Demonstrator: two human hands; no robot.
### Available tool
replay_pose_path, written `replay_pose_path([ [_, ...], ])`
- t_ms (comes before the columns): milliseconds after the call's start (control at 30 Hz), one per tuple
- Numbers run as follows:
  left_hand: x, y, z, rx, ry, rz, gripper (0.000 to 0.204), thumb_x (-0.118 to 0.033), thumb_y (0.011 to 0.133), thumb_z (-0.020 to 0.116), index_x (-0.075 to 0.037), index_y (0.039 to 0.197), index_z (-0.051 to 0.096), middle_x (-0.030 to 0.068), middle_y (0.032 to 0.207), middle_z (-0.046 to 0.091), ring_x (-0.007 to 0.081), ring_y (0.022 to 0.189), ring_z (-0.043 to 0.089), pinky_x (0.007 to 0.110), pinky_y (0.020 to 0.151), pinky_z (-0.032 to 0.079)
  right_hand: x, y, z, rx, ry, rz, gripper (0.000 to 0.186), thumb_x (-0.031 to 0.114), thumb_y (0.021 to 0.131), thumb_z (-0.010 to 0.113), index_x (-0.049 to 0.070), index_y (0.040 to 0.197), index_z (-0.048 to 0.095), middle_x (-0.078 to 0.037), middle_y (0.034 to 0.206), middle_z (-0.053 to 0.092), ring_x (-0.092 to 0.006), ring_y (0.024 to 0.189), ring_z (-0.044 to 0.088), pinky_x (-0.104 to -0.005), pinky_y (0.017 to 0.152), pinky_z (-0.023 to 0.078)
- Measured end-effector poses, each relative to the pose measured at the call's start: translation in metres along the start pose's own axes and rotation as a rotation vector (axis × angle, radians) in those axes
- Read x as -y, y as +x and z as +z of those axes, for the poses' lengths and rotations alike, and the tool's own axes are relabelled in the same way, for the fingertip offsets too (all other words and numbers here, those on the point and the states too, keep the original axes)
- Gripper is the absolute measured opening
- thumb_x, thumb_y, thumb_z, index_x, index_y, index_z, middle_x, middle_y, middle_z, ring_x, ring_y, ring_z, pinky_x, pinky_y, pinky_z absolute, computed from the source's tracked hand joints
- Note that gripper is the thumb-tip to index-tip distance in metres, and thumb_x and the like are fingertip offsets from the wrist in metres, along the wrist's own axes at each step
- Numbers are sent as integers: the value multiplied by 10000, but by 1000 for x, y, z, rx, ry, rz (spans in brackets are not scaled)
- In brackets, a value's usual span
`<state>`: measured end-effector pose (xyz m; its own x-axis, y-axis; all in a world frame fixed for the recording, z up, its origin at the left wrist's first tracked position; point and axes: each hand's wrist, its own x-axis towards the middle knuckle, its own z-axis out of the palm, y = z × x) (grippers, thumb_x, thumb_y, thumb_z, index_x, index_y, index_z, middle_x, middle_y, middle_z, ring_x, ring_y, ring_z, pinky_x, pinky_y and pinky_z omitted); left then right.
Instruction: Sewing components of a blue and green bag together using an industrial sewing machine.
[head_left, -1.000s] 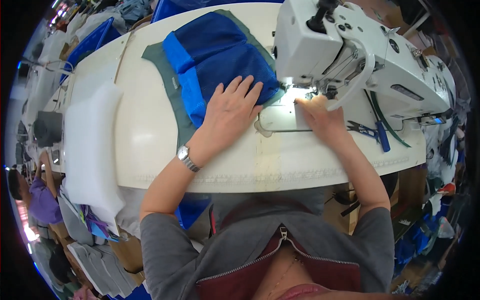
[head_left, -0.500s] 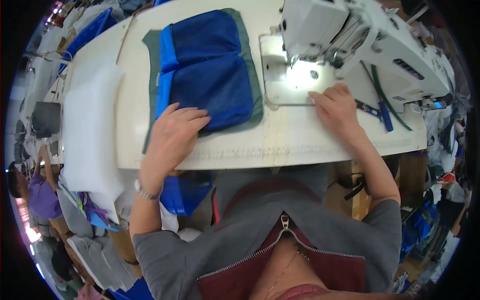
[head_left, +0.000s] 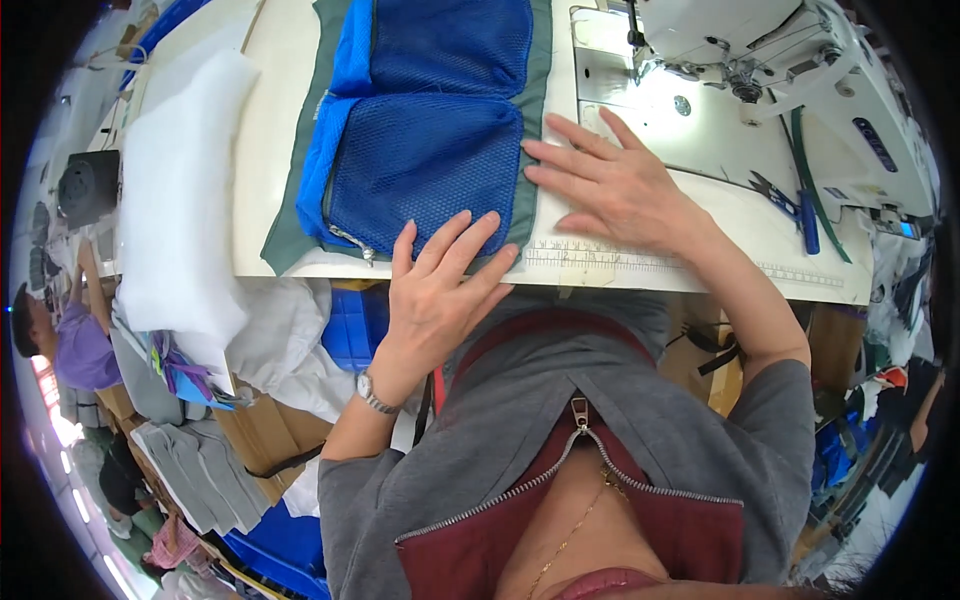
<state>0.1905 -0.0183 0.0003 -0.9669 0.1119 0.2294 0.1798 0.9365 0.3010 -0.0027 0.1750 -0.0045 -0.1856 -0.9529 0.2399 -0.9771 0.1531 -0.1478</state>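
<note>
A green fabric panel (head_left: 290,228) with blue mesh zip pockets (head_left: 425,165) lies flat on the white table. My left hand (head_left: 445,275) rests with spread fingers on the near edge of the lower pocket. Beside that hand, at the pocket's lower left corner, shows a zipper pull (head_left: 368,255). My right hand (head_left: 610,185) is spread too, its fingertips at the panel's right edge and its palm over the table. Nothing is gripped in either hand. Just beyond the right hand is the lit metal plate (head_left: 650,110) of a white sewing machine (head_left: 740,60).
Scissors (head_left: 775,193) and a blue-handled tool (head_left: 808,222) lie right of the plate, with a dark green strip (head_left: 815,180). A printed ruler (head_left: 640,258) runs along the table's front edge. White padding (head_left: 180,200) is stacked left. A person in purple (head_left: 85,345) is far left.
The pocketed panel has come nearer to me and slightly right. My left hand has moved right and down along its edge. My right hand has left the machine plate's front edge for the panel's right side.
</note>
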Motion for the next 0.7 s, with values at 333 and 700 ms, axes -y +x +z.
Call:
replay_pose_path([
  [333, 8, -12, 0, -66, -143, 13, 278, -202, 700, 790, -205, 972, 732, 43, 1266, 607, 253, 1209, 541, 514, 1088, 243, -15, 3, 11, -100, -147, 187, 375, 357, 870, 636, 164, 1192, 638, 3, 1340, 562, -229, 1308, 452, -485, 1079, 344],
  [700, 9, -53, 19, -293, -21, -106, 308, -149, 682, 795, -204, 978, 729, 13, 1154, 631, 250, 1206, 533, 518, 1166, 110, -15, 1, 11, -369, 78, 221, 230, 81, 788, 674, 96, 1017, 684, -68, 1165, 645, -274, 1065, 620, -379, 874, 524],
])
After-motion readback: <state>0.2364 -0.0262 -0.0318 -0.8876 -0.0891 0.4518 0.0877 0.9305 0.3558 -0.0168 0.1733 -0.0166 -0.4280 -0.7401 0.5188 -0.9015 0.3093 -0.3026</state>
